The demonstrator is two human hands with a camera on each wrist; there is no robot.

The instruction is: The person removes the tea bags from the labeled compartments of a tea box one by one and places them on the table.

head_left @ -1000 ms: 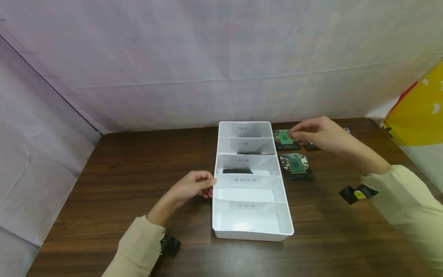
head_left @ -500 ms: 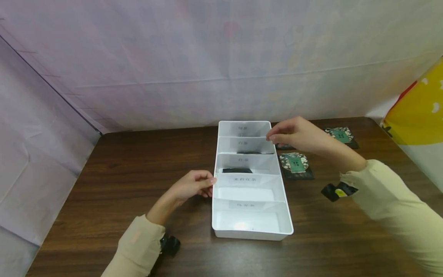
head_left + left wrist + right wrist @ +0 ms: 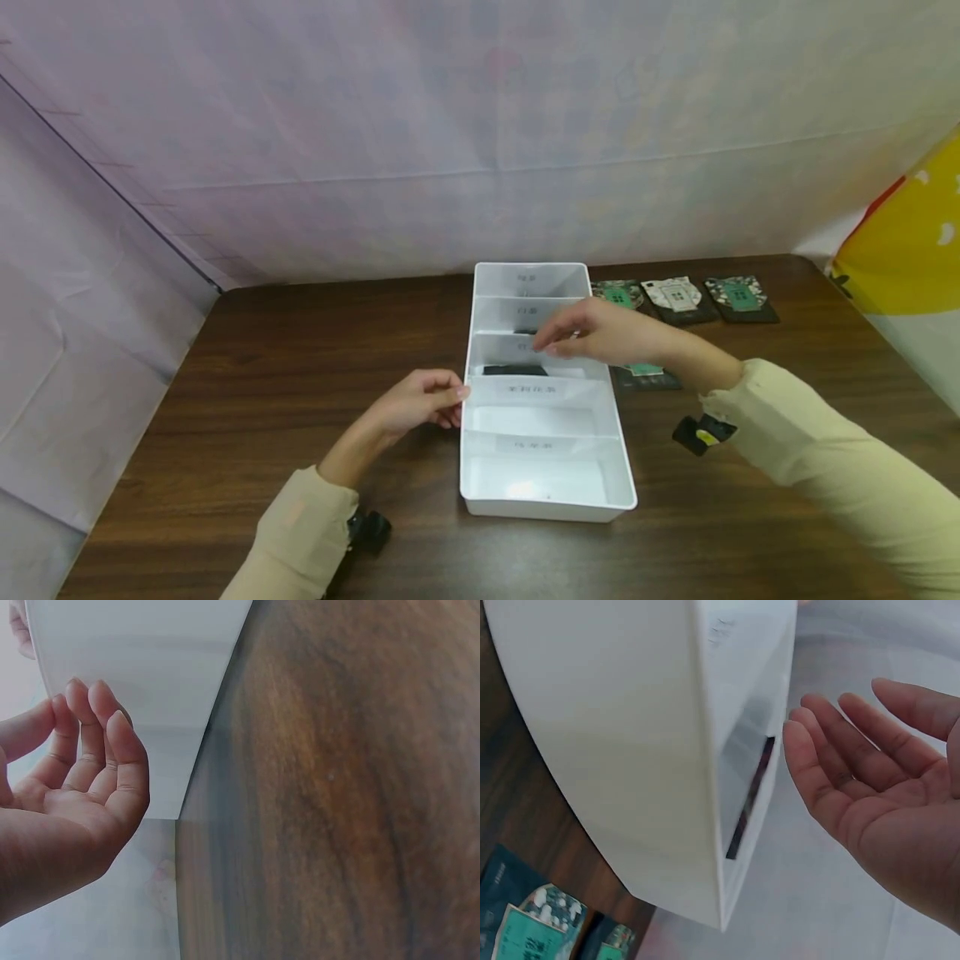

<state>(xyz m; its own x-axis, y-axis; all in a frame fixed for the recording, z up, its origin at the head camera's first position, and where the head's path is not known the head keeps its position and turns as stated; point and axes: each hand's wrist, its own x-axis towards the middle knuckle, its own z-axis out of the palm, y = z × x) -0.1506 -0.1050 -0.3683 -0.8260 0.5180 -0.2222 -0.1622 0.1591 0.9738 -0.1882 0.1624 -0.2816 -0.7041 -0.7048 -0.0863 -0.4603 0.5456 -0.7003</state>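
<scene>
A long white divided tray (image 3: 543, 510) with labelled compartments stands on the table. My left hand (image 3: 420, 402) holds its left rim, thumb over the edge and fingers bent against the outer wall; in the left wrist view the left hand (image 3: 94, 765) has thumb and forefinger meeting at the rim. My right hand (image 3: 600, 332) hovers over the tray's middle compartments, fingers loosely bent. In the right wrist view the right hand (image 3: 877, 765) shows its palm with nothing in it. A dark flat packet (image 3: 513, 370) lies in the middle compartment.
To the tray's right lie flat dark packets: one green-labelled (image 3: 618, 295), one white-labelled (image 3: 678, 298), another green-labelled (image 3: 742, 298), and a nearer packet (image 3: 648, 379) partly hidden by the right hand. A pale cloth (image 3: 375, 142) hangs behind the brown wooden table (image 3: 322, 333).
My right hand has moved left and nearer, from above the packets to over the tray, uncovering the packets at the back. The left hand and the tray stay in place.
</scene>
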